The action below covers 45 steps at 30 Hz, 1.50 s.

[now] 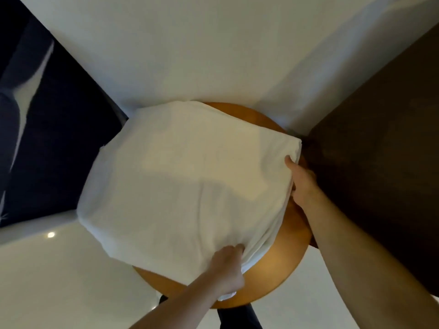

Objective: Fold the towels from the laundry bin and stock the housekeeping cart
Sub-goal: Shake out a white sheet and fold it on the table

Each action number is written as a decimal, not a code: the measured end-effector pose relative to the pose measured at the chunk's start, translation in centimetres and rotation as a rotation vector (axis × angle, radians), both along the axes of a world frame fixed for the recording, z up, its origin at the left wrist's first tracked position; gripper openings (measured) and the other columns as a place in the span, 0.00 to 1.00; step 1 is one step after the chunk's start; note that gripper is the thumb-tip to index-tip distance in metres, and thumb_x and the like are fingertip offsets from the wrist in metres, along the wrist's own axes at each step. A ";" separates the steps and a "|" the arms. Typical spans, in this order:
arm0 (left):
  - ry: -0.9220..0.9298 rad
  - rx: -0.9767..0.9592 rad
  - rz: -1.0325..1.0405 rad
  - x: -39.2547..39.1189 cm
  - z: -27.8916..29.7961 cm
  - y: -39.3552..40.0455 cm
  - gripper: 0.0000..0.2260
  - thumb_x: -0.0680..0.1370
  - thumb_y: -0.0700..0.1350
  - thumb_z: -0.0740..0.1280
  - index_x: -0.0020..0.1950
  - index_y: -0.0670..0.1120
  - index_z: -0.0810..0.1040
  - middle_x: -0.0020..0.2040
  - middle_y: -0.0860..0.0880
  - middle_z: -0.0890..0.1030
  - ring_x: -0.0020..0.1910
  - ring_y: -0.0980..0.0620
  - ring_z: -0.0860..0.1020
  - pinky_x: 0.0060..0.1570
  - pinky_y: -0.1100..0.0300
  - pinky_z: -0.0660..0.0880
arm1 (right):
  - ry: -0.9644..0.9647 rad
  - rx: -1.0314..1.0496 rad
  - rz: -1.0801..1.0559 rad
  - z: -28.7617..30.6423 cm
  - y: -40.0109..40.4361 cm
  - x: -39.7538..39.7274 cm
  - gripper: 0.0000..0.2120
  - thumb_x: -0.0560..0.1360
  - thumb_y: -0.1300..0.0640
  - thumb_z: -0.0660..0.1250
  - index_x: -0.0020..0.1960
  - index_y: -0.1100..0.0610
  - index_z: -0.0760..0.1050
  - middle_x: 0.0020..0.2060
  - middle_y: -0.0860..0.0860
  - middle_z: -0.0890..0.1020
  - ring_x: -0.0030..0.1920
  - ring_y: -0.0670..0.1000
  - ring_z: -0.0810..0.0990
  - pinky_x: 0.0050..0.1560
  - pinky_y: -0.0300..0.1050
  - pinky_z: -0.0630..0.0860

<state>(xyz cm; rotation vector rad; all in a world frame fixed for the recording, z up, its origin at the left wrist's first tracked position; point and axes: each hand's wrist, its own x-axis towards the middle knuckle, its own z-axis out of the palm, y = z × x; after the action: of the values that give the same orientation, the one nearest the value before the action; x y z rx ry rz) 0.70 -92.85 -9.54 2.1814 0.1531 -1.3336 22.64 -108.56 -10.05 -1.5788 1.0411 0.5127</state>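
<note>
A large white towel lies spread in folded layers over a round orange-brown table and overhangs it on the left. My left hand grips the towel's near edge, with cloth bunched in its fingers. On the right side, my right hand pinches the towel's edge just below the far right corner, thumb on top and fingers tucked under the layers.
A white wall rises behind the table. A dark wooden panel stands close on the right, next to my right arm. A dark window or curtain fills the left. Glossy white floor shows below.
</note>
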 end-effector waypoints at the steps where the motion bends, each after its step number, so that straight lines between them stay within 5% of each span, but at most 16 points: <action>1: -0.011 0.000 0.002 0.1 0.1 0.0 0.29 0.76 0.37 0.69 0.75 0.48 0.65 0.67 0.44 0.73 0.67 0.42 0.73 0.63 0.55 0.73 | 0.008 -0.052 0.024 -0.3 0.0 1.1 0.28 0.70 0.44 0.78 0.61 0.57 0.71 0.55 0.54 0.79 0.55 0.58 0.79 0.55 0.58 0.79; 7: -0.043 0.033 -0.088 -0.3 1.1 1.8 0.24 0.78 0.36 0.68 0.73 0.46 0.71 0.64 0.41 0.78 0.62 0.41 0.78 0.60 0.53 0.77 | 0.072 -0.229 0.016 -0.3 -1.0 0.6 0.22 0.72 0.52 0.78 0.58 0.61 0.74 0.53 0.56 0.79 0.56 0.60 0.79 0.57 0.59 0.81; 11: -0.073 0.105 -0.239 -3.0 2.3 4.1 0.18 0.78 0.37 0.69 0.68 0.44 0.75 0.61 0.40 0.80 0.60 0.39 0.79 0.60 0.51 0.77 | 0.111 -0.154 -0.137 0.2 -2.9 -5.8 0.19 0.71 0.51 0.78 0.52 0.59 0.73 0.51 0.56 0.80 0.52 0.59 0.79 0.56 0.60 0.80; 15: -0.195 0.212 -0.316 -6.7 3.4 7.2 0.13 0.77 0.33 0.64 0.59 0.45 0.76 0.54 0.40 0.82 0.54 0.37 0.81 0.51 0.52 0.76 | 0.100 -0.128 -0.239 1.8 -2.8 -11.9 0.19 0.72 0.49 0.77 0.43 0.55 0.68 0.42 0.54 0.76 0.53 0.60 0.78 0.60 0.60 0.78; 17: -0.276 0.238 -0.348 -8.5 3.9 8.7 0.15 0.76 0.33 0.61 0.60 0.45 0.76 0.54 0.40 0.82 0.53 0.37 0.81 0.49 0.52 0.75 | 0.076 -0.129 -0.246 3.0 -2.0 -14.4 0.17 0.76 0.49 0.73 0.45 0.59 0.70 0.40 0.54 0.74 0.49 0.58 0.79 0.54 0.49 0.80; 20: -0.396 0.267 -0.406 -10.6 4.2 10.3 0.15 0.77 0.34 0.62 0.62 0.46 0.74 0.54 0.41 0.82 0.52 0.38 0.82 0.48 0.52 0.75 | -0.054 -0.006 -0.299 4.4 -1.1 -16.6 0.07 0.81 0.55 0.67 0.48 0.58 0.74 0.45 0.53 0.77 0.40 0.49 0.77 0.30 0.33 0.76; 24: -0.518 0.311 -0.430 -13.2 5.4 12.0 0.12 0.79 0.37 0.61 0.62 0.47 0.73 0.53 0.43 0.82 0.52 0.39 0.82 0.47 0.51 0.76 | -0.085 -0.196 -0.285 7.4 0.6 -19.6 0.16 0.79 0.43 0.68 0.44 0.54 0.68 0.42 0.51 0.76 0.46 0.53 0.79 0.51 0.45 0.80; 31: -0.648 0.296 -0.473 -15.0 7.2 13.6 0.07 0.83 0.46 0.64 0.60 0.46 0.73 0.51 0.43 0.81 0.48 0.39 0.81 0.41 0.53 0.69 | -0.168 -0.125 -0.497 12.4 0.8 -24.8 0.19 0.75 0.47 0.75 0.52 0.57 0.70 0.43 0.51 0.77 0.45 0.56 0.80 0.53 0.51 0.78; 34: -0.648 0.279 -0.524 -15.5 6.6 12.4 0.09 0.80 0.44 0.67 0.58 0.46 0.73 0.50 0.44 0.81 0.48 0.39 0.81 0.41 0.52 0.71 | -0.260 0.106 -0.633 10.0 -1.9 -28.5 0.37 0.71 0.35 0.74 0.63 0.63 0.71 0.53 0.59 0.79 0.55 0.64 0.80 0.57 0.59 0.79; 38: -0.651 0.259 -0.635 -15.2 6.9 11.3 0.14 0.76 0.35 0.66 0.61 0.42 0.74 0.52 0.42 0.80 0.49 0.39 0.80 0.41 0.52 0.70 | -0.140 -0.025 -0.877 10.4 -3.1 -34.3 0.36 0.71 0.58 0.78 0.72 0.59 0.63 0.61 0.58 0.75 0.53 0.59 0.80 0.56 0.58 0.80; 45: -0.661 0.333 -0.647 -13.5 9.2 12.5 0.17 0.73 0.29 0.60 0.59 0.43 0.72 0.53 0.41 0.78 0.51 0.40 0.79 0.40 0.53 0.66 | -0.210 0.110 -0.841 10.8 -4.4 -40.1 0.26 0.73 0.70 0.71 0.69 0.58 0.71 0.62 0.59 0.80 0.53 0.58 0.83 0.46 0.54 0.81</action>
<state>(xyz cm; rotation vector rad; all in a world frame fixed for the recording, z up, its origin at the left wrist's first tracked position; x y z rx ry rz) -12.83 -80.32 -0.32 2.9863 -0.6783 -0.8257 -17.47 -113.00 0.80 -0.9429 1.3590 -0.1680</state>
